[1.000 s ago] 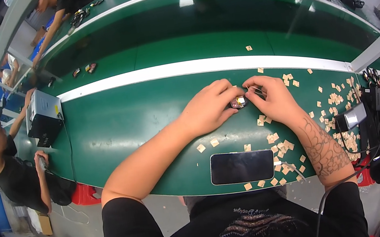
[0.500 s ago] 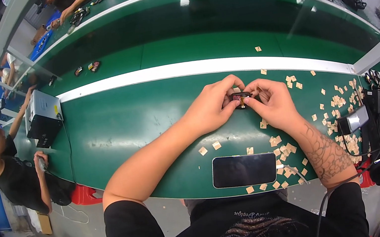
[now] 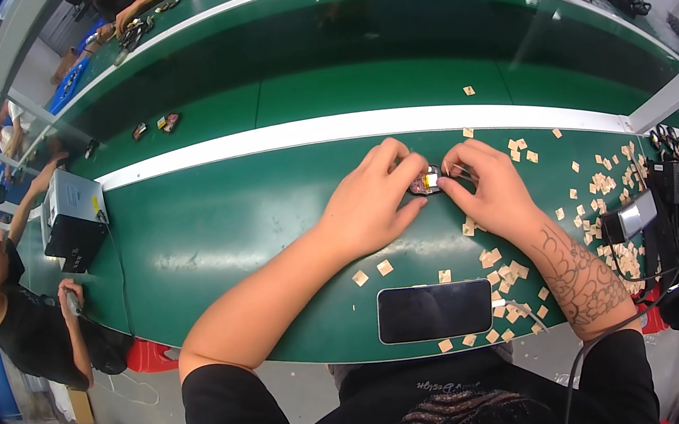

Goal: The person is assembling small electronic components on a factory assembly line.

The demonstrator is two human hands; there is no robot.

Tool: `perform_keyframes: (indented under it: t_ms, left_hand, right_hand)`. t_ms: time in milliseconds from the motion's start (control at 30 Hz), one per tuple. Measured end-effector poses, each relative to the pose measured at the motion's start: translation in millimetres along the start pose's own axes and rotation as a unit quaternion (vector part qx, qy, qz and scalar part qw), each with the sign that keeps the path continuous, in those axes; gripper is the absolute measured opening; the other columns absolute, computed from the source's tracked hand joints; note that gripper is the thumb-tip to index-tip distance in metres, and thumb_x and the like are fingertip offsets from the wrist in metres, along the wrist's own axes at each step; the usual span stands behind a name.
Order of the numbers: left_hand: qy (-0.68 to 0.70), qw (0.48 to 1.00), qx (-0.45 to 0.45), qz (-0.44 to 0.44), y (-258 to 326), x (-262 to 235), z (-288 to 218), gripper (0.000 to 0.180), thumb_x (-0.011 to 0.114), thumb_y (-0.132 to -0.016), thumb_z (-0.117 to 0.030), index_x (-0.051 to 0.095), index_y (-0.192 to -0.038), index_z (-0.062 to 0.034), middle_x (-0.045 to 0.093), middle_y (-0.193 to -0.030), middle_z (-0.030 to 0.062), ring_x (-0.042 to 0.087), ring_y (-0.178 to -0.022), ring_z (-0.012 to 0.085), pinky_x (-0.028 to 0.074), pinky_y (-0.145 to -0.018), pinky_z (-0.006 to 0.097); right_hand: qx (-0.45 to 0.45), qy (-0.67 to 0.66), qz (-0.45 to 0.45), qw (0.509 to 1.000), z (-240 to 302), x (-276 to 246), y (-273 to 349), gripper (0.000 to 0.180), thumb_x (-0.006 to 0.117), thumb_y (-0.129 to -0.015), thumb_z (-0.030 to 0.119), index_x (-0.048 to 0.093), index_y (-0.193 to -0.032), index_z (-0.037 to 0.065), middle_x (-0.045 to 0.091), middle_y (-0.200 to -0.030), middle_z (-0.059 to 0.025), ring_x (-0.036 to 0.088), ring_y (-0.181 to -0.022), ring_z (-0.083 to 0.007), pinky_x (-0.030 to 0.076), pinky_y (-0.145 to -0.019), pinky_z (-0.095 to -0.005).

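Observation:
A small black electronic module (image 3: 430, 180), with a yellow and white part and reddish circuitry showing, is held just above the green bench between my two hands. My left hand (image 3: 371, 198) grips its left side with bent fingers, the thumb lower and apart from the fingertips. At its right edge, my right hand (image 3: 489, 185) pinches with thumb and curled forefinger. Fingers hide part of the module, and its exact kind is unclear. Close to my forearms lies a dark-screened phone (image 3: 434, 310) with a white cable plugged into its right end.
Small beige square pieces (image 3: 623, 254) lie scattered on the right. Beyond them stand a black and silver box (image 3: 630, 217) and a pile of black parts. A white ledge (image 3: 343, 126) crosses behind my hands. A co-worker (image 3: 12, 294) sits left beside a grey box (image 3: 76, 218).
The module has been turned so its yellow and white part faces up. My left thumb has come off its front face and dropped lower; my right hand stays at the right edge.

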State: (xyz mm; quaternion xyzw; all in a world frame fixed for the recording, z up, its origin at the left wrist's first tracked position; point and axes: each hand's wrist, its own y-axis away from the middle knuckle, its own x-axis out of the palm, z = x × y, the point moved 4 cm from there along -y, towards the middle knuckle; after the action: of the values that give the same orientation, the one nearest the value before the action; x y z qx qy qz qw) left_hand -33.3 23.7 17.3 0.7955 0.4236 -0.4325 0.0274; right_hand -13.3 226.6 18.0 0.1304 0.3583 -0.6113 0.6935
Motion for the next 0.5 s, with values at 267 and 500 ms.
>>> perform_keyframes:
  t_ms: [267, 500]
  left_hand:
    - [-0.157, 0.986, 0.010, -0.051, -1.6, -1.3, 3.1, 0.053, 0.084, -0.089, -0.021, 0.068, -0.139, -0.0104, 0.054, -0.145, 0.0184, 0.052, -0.134, 0.0391, 0.047, -0.111, 0.050]
    - [-0.167, 0.986, -0.023, -0.013, 1.7, 3.6, 14.5, 0.057, 0.080, -0.094, -0.027, 0.063, -0.145, -0.0089, 0.054, -0.147, 0.0185, 0.049, -0.140, 0.0392, 0.041, -0.114, 0.050]
  right_hand:
    - [-0.025, 0.081, 0.070, 0.994, 4.9, 2.0, 3.2, 0.027, 0.079, -0.093, 0.016, 0.075, -0.117, 0.005, 0.066, -0.099, -0.0099, 0.071, -0.080, -0.0309, 0.058, -0.072, -0.0419]
    - [-0.036, 0.095, 0.035, 0.994, -5.0, 1.2, 3.2, 0.034, 0.078, -0.095, 0.020, 0.073, -0.125, 0.005, 0.065, -0.106, -0.0102, 0.072, -0.081, -0.0309, 0.059, -0.074, -0.0428]
